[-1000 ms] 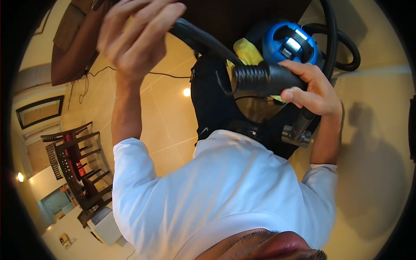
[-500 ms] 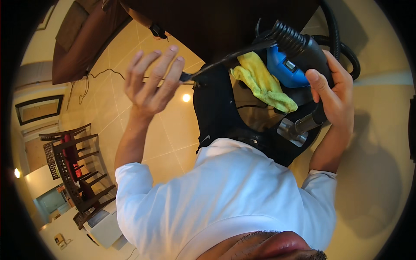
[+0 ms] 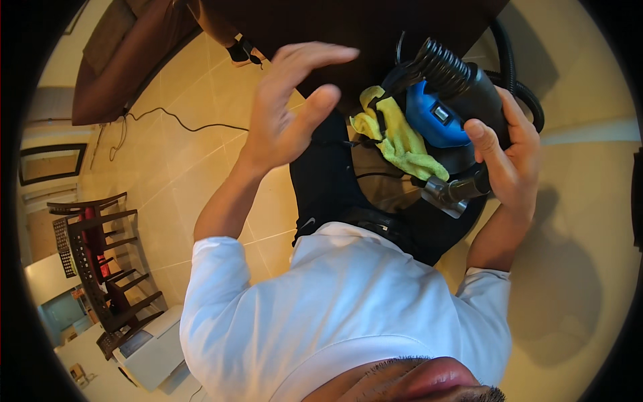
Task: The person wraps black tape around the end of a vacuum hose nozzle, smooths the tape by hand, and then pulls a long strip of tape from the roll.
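Observation:
My right hand [image 3: 512, 147] is wrapped round a black hand tool [image 3: 483, 100], its thumb on the near side. A ribbed cord sleeve [image 3: 442, 65] sticks out of the tool's far end. Below the hand shows a flared metal nozzle [image 3: 445, 194]; its joint with the tool is partly hidden. My left hand [image 3: 284, 110] is raised over the floor, thumb apart from the fingers, with nothing visible in it. A dark cord from the sleeve drapes over a yellow cloth [image 3: 405, 144]. Beside the cloth sits a blue and black machine [image 3: 435, 120] with a small switch.
A black corrugated hose [image 3: 506, 57] curves behind the machine. Ahead is a dark brown piece of furniture [image 3: 321, 27], with another person's foot [image 3: 246, 52] at its left. A thin cable [image 3: 184, 124] crosses the tiled floor. Dark chairs [image 3: 107, 275] stand at the left.
My left hand has let go of the black cord and moved right, its fingers drawing together. The cord has dropped onto the cloth. My right hand keeps its hold on the tool.

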